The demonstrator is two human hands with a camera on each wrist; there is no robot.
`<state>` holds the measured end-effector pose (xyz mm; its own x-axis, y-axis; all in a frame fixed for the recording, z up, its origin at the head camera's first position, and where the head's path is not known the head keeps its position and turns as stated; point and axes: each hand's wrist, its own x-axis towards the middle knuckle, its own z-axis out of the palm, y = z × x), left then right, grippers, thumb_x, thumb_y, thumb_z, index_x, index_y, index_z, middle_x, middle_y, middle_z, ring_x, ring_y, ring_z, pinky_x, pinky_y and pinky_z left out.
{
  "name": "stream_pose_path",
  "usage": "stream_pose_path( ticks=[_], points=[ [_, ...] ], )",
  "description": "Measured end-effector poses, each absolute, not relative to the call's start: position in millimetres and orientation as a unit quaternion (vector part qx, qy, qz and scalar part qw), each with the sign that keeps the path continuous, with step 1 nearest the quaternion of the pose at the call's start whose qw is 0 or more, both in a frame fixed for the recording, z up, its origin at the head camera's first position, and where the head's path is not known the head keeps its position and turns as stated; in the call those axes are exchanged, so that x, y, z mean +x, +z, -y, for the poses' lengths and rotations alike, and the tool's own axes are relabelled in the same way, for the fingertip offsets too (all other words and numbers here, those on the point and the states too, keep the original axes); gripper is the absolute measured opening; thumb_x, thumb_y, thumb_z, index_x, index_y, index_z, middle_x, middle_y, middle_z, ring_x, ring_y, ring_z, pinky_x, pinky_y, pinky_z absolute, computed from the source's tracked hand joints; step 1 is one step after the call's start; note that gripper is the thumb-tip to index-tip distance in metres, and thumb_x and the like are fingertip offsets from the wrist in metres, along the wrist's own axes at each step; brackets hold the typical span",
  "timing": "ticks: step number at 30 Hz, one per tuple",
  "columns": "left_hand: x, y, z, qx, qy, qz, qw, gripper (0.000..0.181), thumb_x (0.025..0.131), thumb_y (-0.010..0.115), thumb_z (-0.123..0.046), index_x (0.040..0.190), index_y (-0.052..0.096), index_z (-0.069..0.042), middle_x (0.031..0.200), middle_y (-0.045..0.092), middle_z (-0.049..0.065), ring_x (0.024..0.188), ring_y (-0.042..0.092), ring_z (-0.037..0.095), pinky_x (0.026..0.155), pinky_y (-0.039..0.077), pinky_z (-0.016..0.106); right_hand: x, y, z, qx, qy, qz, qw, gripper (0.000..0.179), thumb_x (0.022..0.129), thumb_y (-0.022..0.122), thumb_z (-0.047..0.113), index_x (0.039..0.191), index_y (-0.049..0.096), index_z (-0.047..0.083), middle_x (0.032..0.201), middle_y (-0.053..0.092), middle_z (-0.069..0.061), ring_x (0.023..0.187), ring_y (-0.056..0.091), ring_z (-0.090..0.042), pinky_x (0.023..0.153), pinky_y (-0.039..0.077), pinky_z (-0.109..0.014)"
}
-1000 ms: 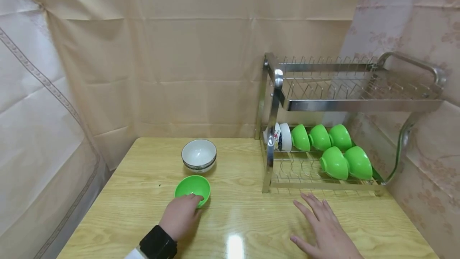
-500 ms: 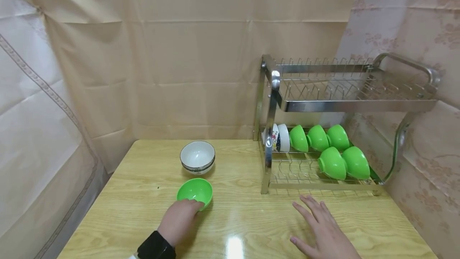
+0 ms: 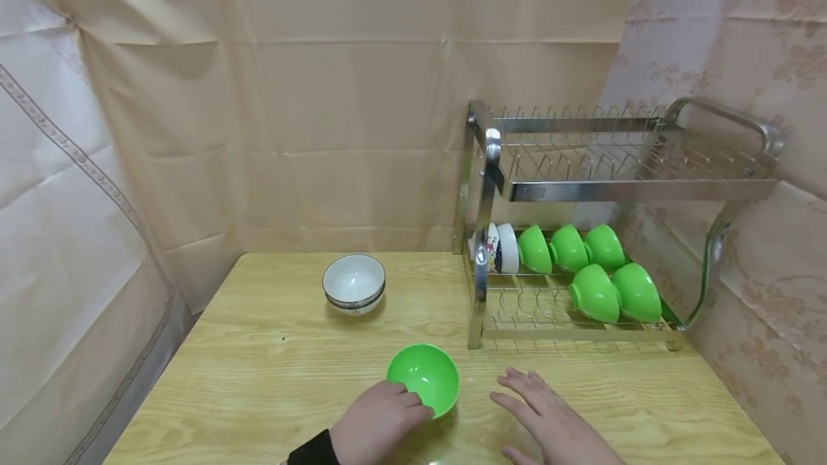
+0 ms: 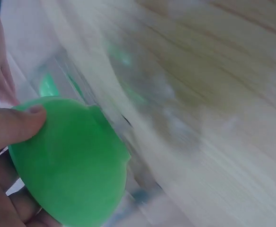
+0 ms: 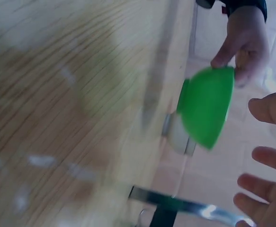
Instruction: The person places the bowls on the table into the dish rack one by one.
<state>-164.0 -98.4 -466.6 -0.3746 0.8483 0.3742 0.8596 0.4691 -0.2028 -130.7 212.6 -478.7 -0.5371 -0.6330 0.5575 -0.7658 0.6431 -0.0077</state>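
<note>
A glossy green bowl (image 3: 436, 379) is gripped at its near rim by my left hand (image 3: 375, 423), fingers over the inside. The left wrist view shows the thumb on the outer wall of the green bowl (image 4: 74, 156). Seen from the right wrist, the green bowl (image 5: 208, 106) hangs above the tabletop, its foot toward the wood. My right hand (image 3: 549, 418) is spread just to the right of the bowl, holding nothing. Its loosely extended fingers (image 5: 258, 187) point toward the bowl in the right wrist view, apart from it.
Stacked white bowls with a dark band (image 3: 354, 284) stand farther back on the wooden table (image 3: 258, 379). At the right is a two-tier metal dish rack (image 3: 639, 191). Its lower tier holds several green bowls (image 3: 594, 294) and white patterned bowls (image 3: 508, 250) on their sides.
My left hand has carried the green bowl rightward and nearer to me, away from the white bowls. My right hand has shifted a little left and nearer, fingers still spread.
</note>
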Motion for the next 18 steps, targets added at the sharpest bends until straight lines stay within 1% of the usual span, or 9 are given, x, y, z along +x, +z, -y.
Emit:
stream_pose_path(
  ticks=[3,5,7,9,11,13,15,17,18],
  points=[
    [-158.6,-463.2,85.2,-0.551,-0.011,0.806,0.216,0.018,0.08,0.079,-0.022,0.097,0.074,-0.028,0.085,0.065,-0.017,0.073,0.052,0.0,0.066,0.038,0.013,-132.8,-476.2,-204.1,0.457,0.138,0.835,0.274,0.052,0.088,0.072,0.045,0.126,0.061,0.012,0.131,0.057,-0.007,0.12,0.055,-0.03,0.12,0.014,-0.028],
    [-156.3,-461.6,78.2,-0.572,-0.012,0.793,0.208,0.015,0.083,0.077,-0.03,0.097,0.073,-0.028,0.085,0.065,-0.018,0.072,0.049,0.0,0.066,0.035,0.011,-134.2,-475.0,-199.1,0.491,0.144,0.816,0.27,0.044,0.09,0.071,0.04,0.123,0.061,0.011,0.126,0.059,-0.006,0.118,0.057,-0.028,0.12,0.015,-0.029],
    [-154.2,-459.8,73.1,-0.59,-0.004,0.783,0.199,0.016,0.086,0.073,-0.035,0.1,0.073,-0.029,0.087,0.065,-0.019,0.072,0.048,-0.001,0.066,0.033,0.01,-135.3,-474.6,-195.3,0.521,0.143,0.799,0.264,0.037,0.093,0.067,0.038,0.119,0.062,0.012,0.122,0.061,-0.005,0.115,0.058,-0.026,0.12,0.015,-0.029],
    [-152.6,-458.1,69.5,-0.603,0.005,0.776,0.186,0.018,0.087,0.07,-0.039,0.102,0.072,-0.029,0.087,0.064,-0.02,0.071,0.045,-0.002,0.066,0.03,0.009,-136.0,-474.8,-191.9,0.547,0.14,0.784,0.258,0.031,0.095,0.064,0.036,0.116,0.062,0.013,0.119,0.061,-0.003,0.113,0.059,-0.022,0.12,0.017,-0.031],
    [-151.0,-456.6,67.1,-0.611,0.008,0.772,0.174,0.018,0.089,0.067,-0.039,0.104,0.072,-0.03,0.088,0.064,-0.021,0.073,0.045,-0.003,0.066,0.028,0.008,-135.5,-476.5,-189.5,0.56,0.136,0.776,0.256,0.026,0.096,0.061,0.036,0.113,0.063,0.016,0.115,0.061,0.001,0.11,0.059,-0.016,0.118,0.024,-0.032],
    [-149.6,-455.6,65.2,-0.614,0.012,0.769,0.176,0.016,0.09,0.066,-0.038,0.104,0.071,-0.031,0.087,0.063,-0.022,0.075,0.045,-0.003,0.067,0.028,0.007,-134.7,-478.5,-187.8,0.566,0.137,0.773,0.253,0.021,0.097,0.061,0.034,0.111,0.063,0.018,0.112,0.061,0.004,0.107,0.058,-0.011,0.112,0.033,-0.03],
    [-148.4,-455.0,63.4,-0.616,0.013,0.767,0.182,0.015,0.091,0.066,-0.037,0.104,0.072,-0.031,0.087,0.062,-0.022,0.076,0.045,-0.003,0.068,0.029,0.007,-133.4,-480.5,-187.0,0.566,0.14,0.774,0.249,0.016,0.096,0.063,0.03,0.109,0.064,0.02,0.107,0.059,0.008,0.101,0.056,-0.006,0.103,0.04,-0.026],
    [-147.5,-454.3,61.6,-0.616,0.016,0.765,0.19,0.014,0.091,0.066,-0.036,0.103,0.071,-0.032,0.085,0.061,-0.022,0.076,0.045,-0.003,0.068,0.028,0.007,-132.4,-481.9,-186.8,0.561,0.135,0.778,0.248,0.015,0.092,0.066,0.026,0.106,0.064,0.021,0.101,0.057,0.011,0.095,0.054,-0.004,0.093,0.044,-0.023],
    [-147.2,-454.0,60.6,-0.615,0.018,0.764,0.193,0.013,0.092,0.066,-0.036,0.103,0.071,-0.032,0.085,0.06,-0.023,0.076,0.044,-0.003,0.068,0.028,0.007,-132.2,-482.5,-186.7,0.559,0.133,0.78,0.248,0.016,0.089,0.068,0.025,0.104,0.064,0.022,0.099,0.056,0.012,0.093,0.053,-0.004,0.089,0.044,-0.022]
  ],
)
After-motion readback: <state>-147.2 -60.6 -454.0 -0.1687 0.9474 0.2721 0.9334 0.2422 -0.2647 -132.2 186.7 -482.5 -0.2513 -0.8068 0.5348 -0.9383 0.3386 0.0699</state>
